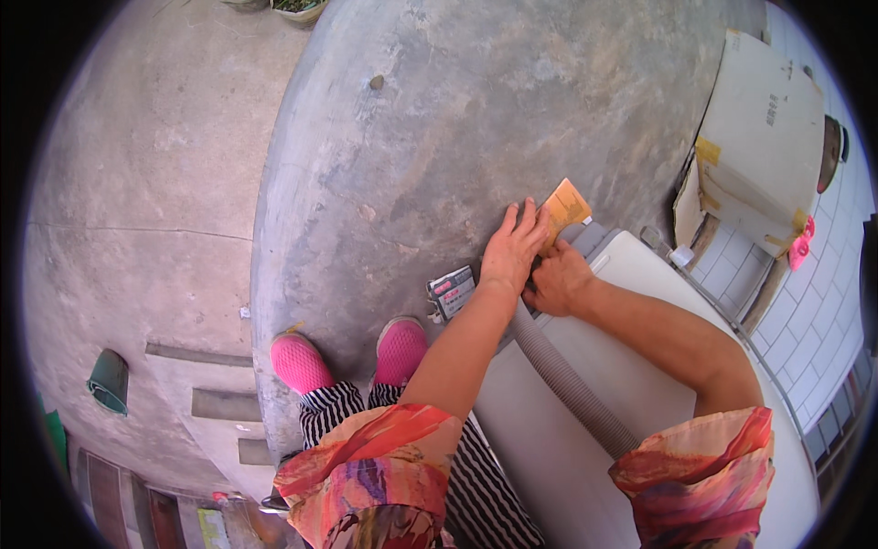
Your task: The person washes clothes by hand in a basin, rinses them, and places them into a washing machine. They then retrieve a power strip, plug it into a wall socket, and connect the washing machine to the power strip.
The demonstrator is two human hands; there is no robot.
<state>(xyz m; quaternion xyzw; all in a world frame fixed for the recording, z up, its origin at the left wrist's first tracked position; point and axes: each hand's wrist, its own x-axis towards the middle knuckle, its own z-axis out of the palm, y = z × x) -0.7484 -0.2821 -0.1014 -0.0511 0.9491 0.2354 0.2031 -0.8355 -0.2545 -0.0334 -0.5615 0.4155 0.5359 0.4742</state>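
Observation:
My left hand (515, 249) lies with its fingers stretched out against the near edge of a flat orange piece (563, 209), by the end of a white appliance (631, 274). Just right of it, my right hand (558, 277) is closed, its fingers curled in beside a grey fitting (588, 238) at the appliance's end. Whatever the right fingers grip is hidden. A grey ribbed hose (569, 380) runs along the appliance from under my hands toward my right sleeve. Left of my left forearm, a small grey-and-white printed box (452, 293) rests on the concrete.
A large cardboard box (764, 137) stands at the right on white tiles, with a pink item (801, 243) by it. Concrete steps (227, 403) descend at the left past the platform's curved edge. A dark green bucket (110, 381) lies lower down. My pink shoes (401, 349) are near the edge.

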